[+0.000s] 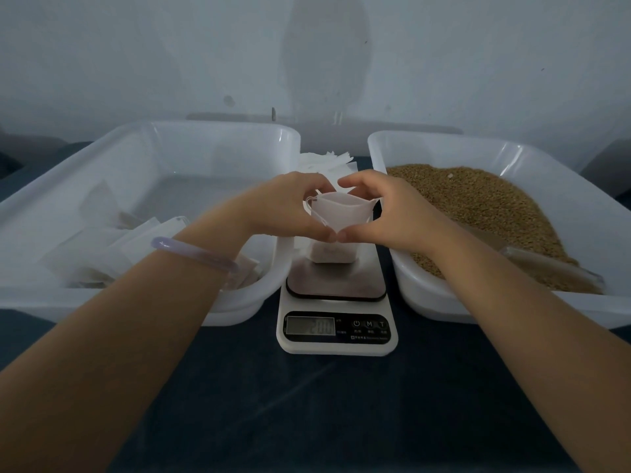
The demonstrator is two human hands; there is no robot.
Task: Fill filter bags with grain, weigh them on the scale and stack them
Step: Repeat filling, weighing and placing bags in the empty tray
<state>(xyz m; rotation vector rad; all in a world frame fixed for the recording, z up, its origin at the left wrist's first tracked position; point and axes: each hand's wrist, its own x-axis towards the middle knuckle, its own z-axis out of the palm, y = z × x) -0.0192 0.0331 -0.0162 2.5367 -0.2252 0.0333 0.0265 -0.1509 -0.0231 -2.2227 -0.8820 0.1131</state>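
A white filter bag point(336, 213) stands upright on the platform of the digital scale point(336, 331), its mouth held open. My left hand point(290, 206) pinches the bag's left edge and my right hand point(386, 209) pinches its right edge; my thumbs meet in front of the bag. The bag's lower part point(333, 256) shows grain inside. The scale's display reads roughly 200. Brown grain point(485, 206) fills the right white tub point(444, 302). Filled bags point(102, 254) lie stacked in the left white tub point(170, 131).
A stack of empty white filter bags point(324, 162) lies behind the scale between the tubs. A clear scoop point(553, 268) rests on the grain in the right tub. Dark blue tabletop point(324, 411) spreads in front of the scale. A pale wall stands behind.
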